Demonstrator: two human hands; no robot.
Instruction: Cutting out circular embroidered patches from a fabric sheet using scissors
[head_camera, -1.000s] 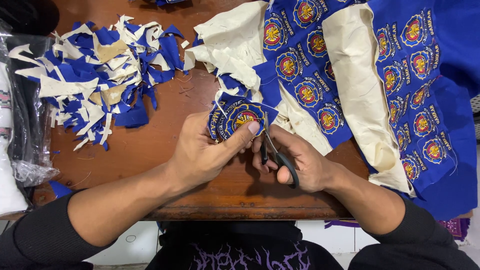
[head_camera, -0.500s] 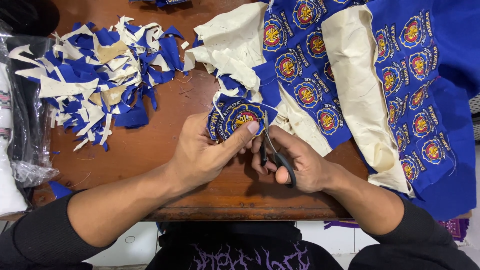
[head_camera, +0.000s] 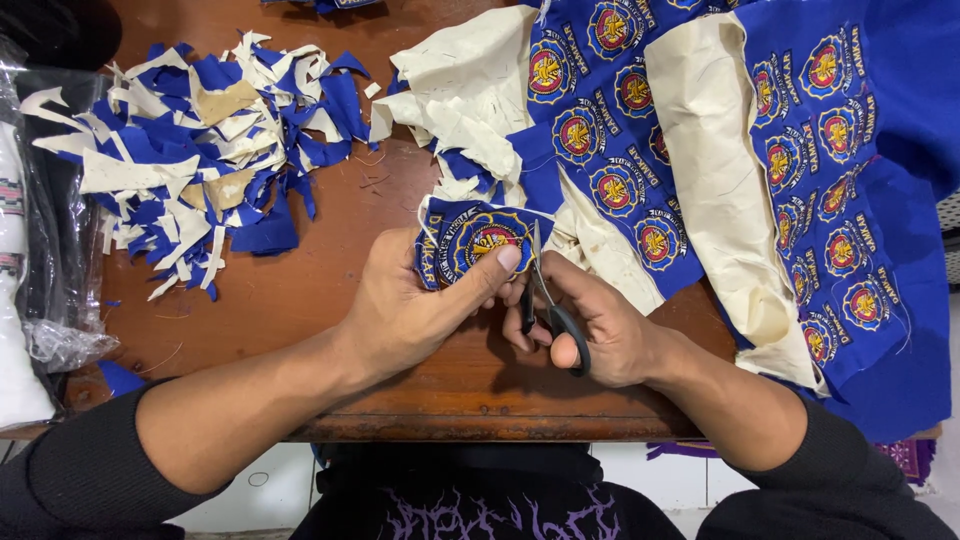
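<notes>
Cutting an embroidered patch at the near edge of a wooden surface (head_camera: 330, 290).

A wide blue cloth (head_camera: 880, 180) printed with rows of emblems and backed in cream covers the right half; a heap of blue and cream scraps (head_camera: 200, 160) lies far left. The left hand (head_camera: 410, 310) — grip closed — pinches the round patch (head_camera: 480, 240) under its thumb, just beside the right hand (head_camera: 600, 330), whose grip is closed through the black scissors (head_camera: 545, 310), blades at the patch's right edge.

scrap pile (head_camera: 190, 160) | plastic bag (head_camera: 50, 200) | wooden table (head_camera: 330, 290)
</notes>
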